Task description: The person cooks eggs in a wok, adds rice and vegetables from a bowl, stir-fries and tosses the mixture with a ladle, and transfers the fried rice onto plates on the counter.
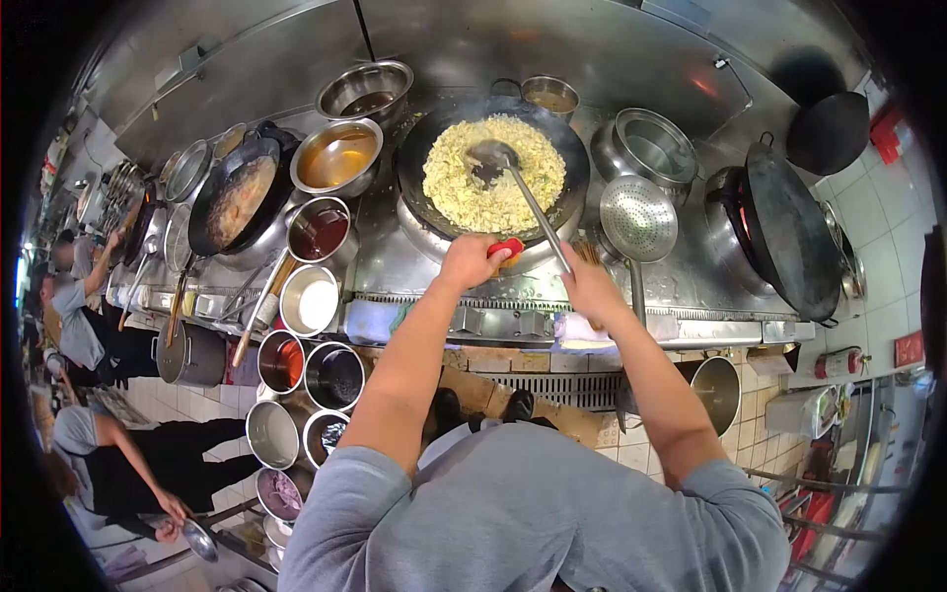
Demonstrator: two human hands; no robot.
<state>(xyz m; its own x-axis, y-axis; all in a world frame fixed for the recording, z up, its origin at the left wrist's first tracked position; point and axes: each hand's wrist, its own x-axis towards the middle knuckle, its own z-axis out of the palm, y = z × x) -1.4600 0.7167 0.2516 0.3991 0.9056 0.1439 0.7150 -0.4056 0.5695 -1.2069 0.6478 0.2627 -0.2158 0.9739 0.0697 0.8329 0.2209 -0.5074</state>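
Note:
A large black wok (577, 163) sits on the burner in the middle, filled with yellow, eggy-looking fried rice (454, 192). My right hand (594, 288) is closed round the long handle of a ladle (538, 210). The ladle's bowl rests in the upper middle of the rice. At the wok's near rim, my left hand (470, 262) is closed on a red cloth (507, 249); the rim or handle beneath it is hidden. Right of the wok, near my right hand, lies a perforated strainer (638, 219) with its handle toward me.
Metal bowls with liquid (338, 158) and several sauce pots (322, 229) stand left of the wok. A second wok with food (235, 192) is further left, and a tilted black wok (794, 232) is at right. Two other people (128, 464) stand on the left.

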